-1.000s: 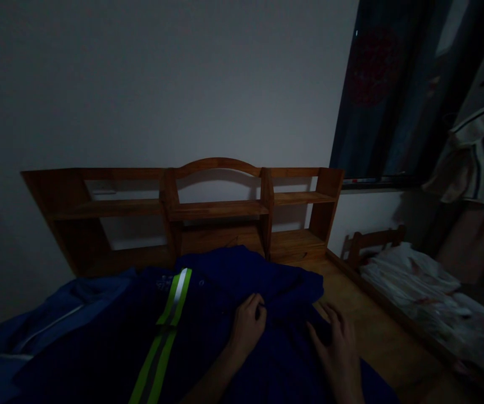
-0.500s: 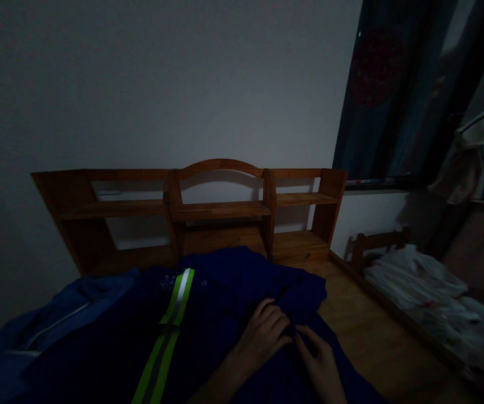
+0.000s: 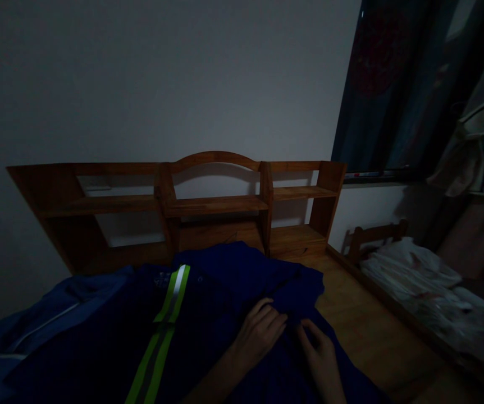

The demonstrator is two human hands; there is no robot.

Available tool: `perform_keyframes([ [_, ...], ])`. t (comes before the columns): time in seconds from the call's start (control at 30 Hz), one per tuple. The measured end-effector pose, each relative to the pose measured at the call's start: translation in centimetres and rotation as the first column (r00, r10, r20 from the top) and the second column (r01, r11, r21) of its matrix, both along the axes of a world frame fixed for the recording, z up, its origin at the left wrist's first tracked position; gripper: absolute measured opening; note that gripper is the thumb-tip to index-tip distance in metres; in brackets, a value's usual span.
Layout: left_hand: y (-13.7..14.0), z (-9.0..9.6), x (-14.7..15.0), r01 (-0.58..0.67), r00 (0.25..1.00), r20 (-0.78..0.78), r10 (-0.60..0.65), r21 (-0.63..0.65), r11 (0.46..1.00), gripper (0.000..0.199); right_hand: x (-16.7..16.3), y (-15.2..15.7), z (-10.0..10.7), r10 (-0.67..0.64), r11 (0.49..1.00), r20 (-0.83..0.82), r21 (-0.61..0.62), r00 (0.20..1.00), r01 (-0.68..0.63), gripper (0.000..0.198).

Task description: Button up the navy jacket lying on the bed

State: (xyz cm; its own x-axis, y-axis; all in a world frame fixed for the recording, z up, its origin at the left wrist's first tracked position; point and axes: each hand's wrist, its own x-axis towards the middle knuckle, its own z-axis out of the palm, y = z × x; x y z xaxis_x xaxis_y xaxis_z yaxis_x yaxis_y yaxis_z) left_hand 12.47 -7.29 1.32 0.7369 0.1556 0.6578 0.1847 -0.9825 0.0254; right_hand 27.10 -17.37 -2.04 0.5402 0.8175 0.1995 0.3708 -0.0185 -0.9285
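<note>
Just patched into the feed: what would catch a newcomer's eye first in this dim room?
The bright green-and-silver reflective stripe running down the dark blue work jacket stands out most, low and left of centre. Both hands, left hand and right hand, rest close together on the fabric just right of it. Behind rises a wooden shelf headboard against the bare wall.

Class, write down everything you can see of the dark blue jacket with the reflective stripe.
The dark blue jacket looks like workwear cloth and lies spread, slightly rumpled, on a wooden surface. A yellow-green stripe with a silvery centre runs down it. The left hand and right hand rest on its right part, fingers close together.
</note>
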Motion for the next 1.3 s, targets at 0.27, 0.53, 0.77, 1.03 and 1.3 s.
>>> perform_keyframes([
  [0.27, 0.3, -1.2, 0.6, -0.032, 0.998, 0.060, 0.022, 0.166, 0.986, 0.020, -0.3, -0.1, 0.4, -0.006, 1.000, 0.018, -0.008, 1.000, 0.006, 0.041],
  [0.53, 0.2, -1.8, 0.1, -0.047, 0.998, 0.051, 0.036, 0.234, 0.971, 0.025, -0.1, 0.0, -0.5, -0.048, 0.994, 0.023, -0.094, 0.999, 0.050, 0.059],
  [0.77, -0.3, -2.5, 0.3, -0.078, 0.997, 0.050, 0.067, 0.271, 0.959, 0.029, -0.3, 0.1, -0.4, -0.016, 0.997, 0.062, -0.077, 0.998, 0.021, 0.055],
  [1.03, 0.2, -2.5, 0.6, -0.041, 0.999, -0.018, 0.045, 0.192, 0.980, 0.024, -0.6, -0.3, 0.8, 0.010, 1.000, 0.050, 0.018, 0.999, -0.011, 0.042],
  [1.3, 0.8, -2.8, 0.2, -0.009, 0.998, -0.055, 0.016, 0.121, 0.993, 0.025, -0.5, -0.3, -0.1, -0.051, 0.999, 0.128, -0.001, 0.990, 0.052, 0.044],
])
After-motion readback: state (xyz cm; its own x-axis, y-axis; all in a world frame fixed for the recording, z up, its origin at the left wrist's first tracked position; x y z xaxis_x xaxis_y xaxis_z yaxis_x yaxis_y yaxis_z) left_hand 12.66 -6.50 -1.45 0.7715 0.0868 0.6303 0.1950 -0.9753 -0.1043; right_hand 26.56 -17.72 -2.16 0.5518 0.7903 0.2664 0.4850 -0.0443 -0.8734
